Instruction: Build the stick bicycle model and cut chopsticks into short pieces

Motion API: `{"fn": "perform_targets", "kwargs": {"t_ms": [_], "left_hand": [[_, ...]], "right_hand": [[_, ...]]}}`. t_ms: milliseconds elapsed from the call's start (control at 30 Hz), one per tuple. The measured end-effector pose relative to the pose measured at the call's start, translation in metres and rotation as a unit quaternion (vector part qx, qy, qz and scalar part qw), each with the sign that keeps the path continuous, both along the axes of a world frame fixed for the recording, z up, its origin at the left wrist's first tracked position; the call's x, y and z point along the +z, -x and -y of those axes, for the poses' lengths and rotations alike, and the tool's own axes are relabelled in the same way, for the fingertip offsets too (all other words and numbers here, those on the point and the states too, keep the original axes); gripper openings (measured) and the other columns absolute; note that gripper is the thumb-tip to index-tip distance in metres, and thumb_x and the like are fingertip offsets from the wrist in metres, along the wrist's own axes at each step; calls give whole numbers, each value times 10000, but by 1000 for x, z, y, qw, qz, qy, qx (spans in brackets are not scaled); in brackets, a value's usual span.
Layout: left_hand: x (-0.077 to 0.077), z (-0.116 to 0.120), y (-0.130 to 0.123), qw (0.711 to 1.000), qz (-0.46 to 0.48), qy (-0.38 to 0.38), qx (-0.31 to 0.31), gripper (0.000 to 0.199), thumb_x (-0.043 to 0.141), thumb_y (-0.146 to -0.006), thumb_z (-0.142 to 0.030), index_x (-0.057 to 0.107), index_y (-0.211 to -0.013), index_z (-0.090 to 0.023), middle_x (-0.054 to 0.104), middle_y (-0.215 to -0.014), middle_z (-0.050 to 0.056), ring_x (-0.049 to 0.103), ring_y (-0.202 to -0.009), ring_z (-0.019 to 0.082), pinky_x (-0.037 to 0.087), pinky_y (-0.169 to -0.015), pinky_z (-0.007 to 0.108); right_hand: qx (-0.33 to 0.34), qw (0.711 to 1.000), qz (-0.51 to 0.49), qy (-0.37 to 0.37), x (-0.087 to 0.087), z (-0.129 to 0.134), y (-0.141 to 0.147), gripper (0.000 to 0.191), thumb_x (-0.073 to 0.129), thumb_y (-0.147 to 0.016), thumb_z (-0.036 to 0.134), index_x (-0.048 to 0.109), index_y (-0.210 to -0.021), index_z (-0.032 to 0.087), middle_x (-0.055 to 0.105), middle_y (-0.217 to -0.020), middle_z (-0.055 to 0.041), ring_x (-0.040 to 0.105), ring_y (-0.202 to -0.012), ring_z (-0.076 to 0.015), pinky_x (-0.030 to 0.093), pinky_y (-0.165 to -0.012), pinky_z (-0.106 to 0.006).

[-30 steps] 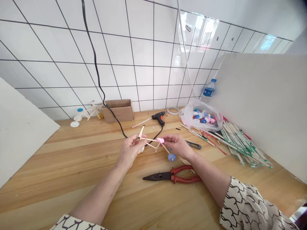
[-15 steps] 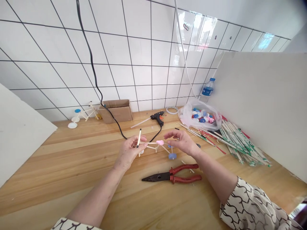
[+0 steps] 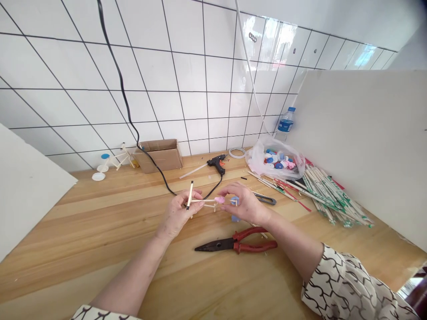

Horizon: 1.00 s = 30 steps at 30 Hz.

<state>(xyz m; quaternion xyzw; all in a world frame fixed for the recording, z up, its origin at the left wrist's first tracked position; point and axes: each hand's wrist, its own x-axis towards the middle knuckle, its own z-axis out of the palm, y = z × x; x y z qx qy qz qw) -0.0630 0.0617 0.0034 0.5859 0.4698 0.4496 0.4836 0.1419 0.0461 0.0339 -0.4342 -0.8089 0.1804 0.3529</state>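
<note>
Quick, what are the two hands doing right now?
Left hand: closed, holding a thin wooden-stick frame.
Right hand: open, fingers beside the frame's pink lump.

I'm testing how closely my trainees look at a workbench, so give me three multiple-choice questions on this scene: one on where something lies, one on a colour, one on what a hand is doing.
1. Where do the red-handled long-nose pliers lie?
A) Inside the plastic bag
B) On the wooden bench, in front of the hands
C) On top of the cardboard box

2. What colour is the lump on the stick frame?
A) Green
B) Black
C) Pink

3. What is the person's left hand doing?
A) Gripping the stick frame
B) Lying flat and empty
C) Holding the pliers

Answers:
1. B: the pliers rest on the bare wood just below both hands.
2. C: the lump shows pink against the pale sticks.
3. A: its fingers are closed around one end of the frame.
</note>
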Motion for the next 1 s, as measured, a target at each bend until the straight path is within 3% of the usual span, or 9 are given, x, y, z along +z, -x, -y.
{"fn": "perform_targets", "kwargs": {"t_ms": [200, 300, 500, 600, 767, 867, 1000], "left_hand": [[-5, -1, 0, 1000, -8, -21, -7, 250, 702, -620, -354, 655, -749, -145, 612, -1018, 84, 508, -575, 95, 406, -459, 212], [-6, -1, 0, 1000, 3, -28, -1, 232, 709, -610, -347, 663, -713, -144, 603, -1009, 83, 511, -580, 95, 412, -469, 214], [-4, -1, -1, 999, 6, -41, 8, 219, 715, -600, -350, 674, -690, -154, 613, -1009, 85, 557, -672, 136, 434, -502, 218], [-3, -1, -1, 999, 3, -38, 12, 206, 717, -605, -339, 675, -687, -155, 614, -1006, 90, 565, -718, 156, 438, -514, 216], [-3, -1, 1, 999, -5, -52, 6, 197, 705, -634, -332, 665, -713, -157, 607, -1025, 88, 571, -760, 167, 439, -538, 219], [-1, 3, 2, 999, -24, -42, -2, 307, 721, -616, -341, 654, -863, -172, 620, -1013, 76, 583, -726, 161, 446, -557, 234], [6, 10, 2, 997, -60, -57, 1, 495, 747, -581, -326, 607, -1039, -203, 626, -1048, 67, 584, -931, 216, 453, -751, 285]], "right_hand": [[-29, 992, 81, -95, -13, 0, 7, 51, 598, -795, 216, 624, -825, 185, 643, -822, -52, 517, -820, -194, 368, -771, -329], [-22, 990, 78, -116, -15, 1, 10, 123, 504, -855, 207, 612, -805, 177, 636, -793, -59, 503, -794, -185, 361, -763, -320], [-29, 997, -70, 0, -13, 2, 13, 175, 518, -841, 282, 617, -735, 186, 617, -727, -41, 515, -737, -171, 367, -769, -310], [-57, 989, -128, 48, -11, 0, 11, 228, 510, -834, 354, 625, -738, 182, 610, -689, -22, 520, -672, -156, 387, -691, -289], [-72, 950, -251, 169, -11, -8, 2, 306, 520, -793, 444, 633, -788, 159, 634, -678, -23, 524, -583, -123, 404, -562, -248], [-65, 920, -311, 228, -10, -12, -3, 319, 583, -735, 455, 630, -813, 150, 647, -683, -28, 510, -544, -96, 404, -537, -231], [-55, 891, -360, 272, -8, -12, -6, 324, 654, -665, 453, 630, -761, 145, 644, -684, -24, 479, -517, -70, 386, -523, -218]]}}
